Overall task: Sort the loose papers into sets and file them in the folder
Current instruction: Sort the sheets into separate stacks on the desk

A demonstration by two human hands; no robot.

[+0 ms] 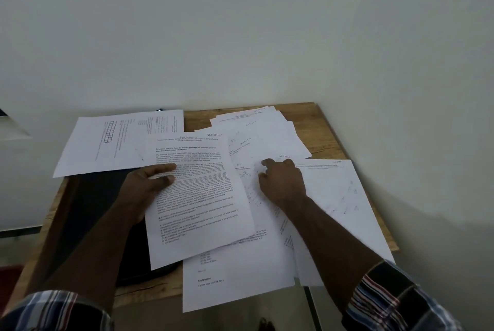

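Several loose white printed papers point(267, 130) lie spread over a small wooden table point(328, 141). My left hand point(149, 183) holds the left edge of a text sheet headed "Section 1" point(197, 205), thumb on top and fingers underneath. That sheet lies partly over a black folder point(91, 213) at the table's left. My right hand point(283, 181) rests on the overlapping sheets at the middle right, its fingers bent and their tips touching the paper. One sheet with a grid point(112, 141) lies at the back left.
The table stands in a corner between two pale walls. One sheet point(235, 280) hangs over the table's front edge, and another point(344, 210) reaches past the right edge. Floor shows below the front edge.
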